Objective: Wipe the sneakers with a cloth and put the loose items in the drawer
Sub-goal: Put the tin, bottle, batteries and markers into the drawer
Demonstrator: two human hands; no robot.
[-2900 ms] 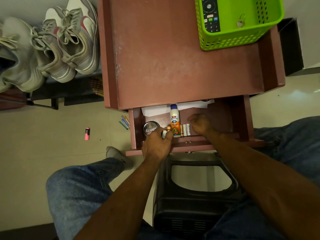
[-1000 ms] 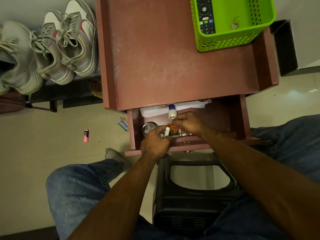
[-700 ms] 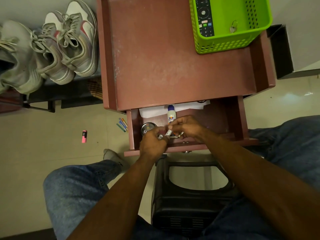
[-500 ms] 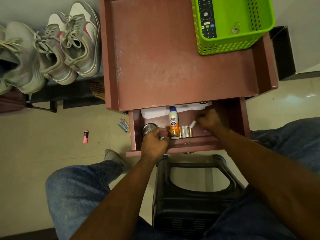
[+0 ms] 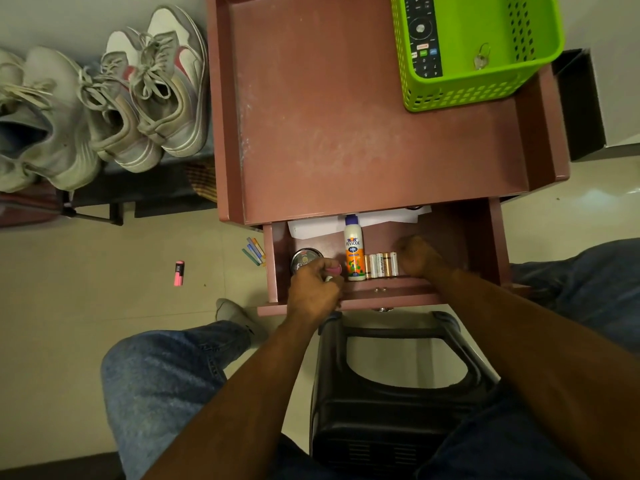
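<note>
The cabinet's open drawer [image 5: 384, 296] holds a white Fevicol glue bottle [image 5: 354, 251], a round tin [image 5: 304, 258], a row of several batteries [image 5: 381, 265] and white papers [image 5: 381, 219]. My left hand [image 5: 313, 289] is over the drawer's front left and pinches a small pink item [image 5: 334, 270] together with a small white piece. My right hand [image 5: 417, 256] lies curled in the drawer right beside the batteries; its fingers are hidden underneath. Grey-white sneakers [image 5: 152, 95] stand on a low rack at the left. No cloth is in view.
On the floor left of the drawer lie a pink highlighter [image 5: 178, 273] and several coloured sticks [image 5: 254, 251]. A green basket [image 5: 478, 93] on the cabinet top [image 5: 346, 116] holds a remote [image 5: 420, 32] and keys [image 5: 481, 58]. A black stool [image 5: 398, 393] sits between my knees.
My right hand took a small white cylinder from my left hand, carried it right and came down beside the batteries; the battery row is now longer. My left hand stayed at the drawer front.
</note>
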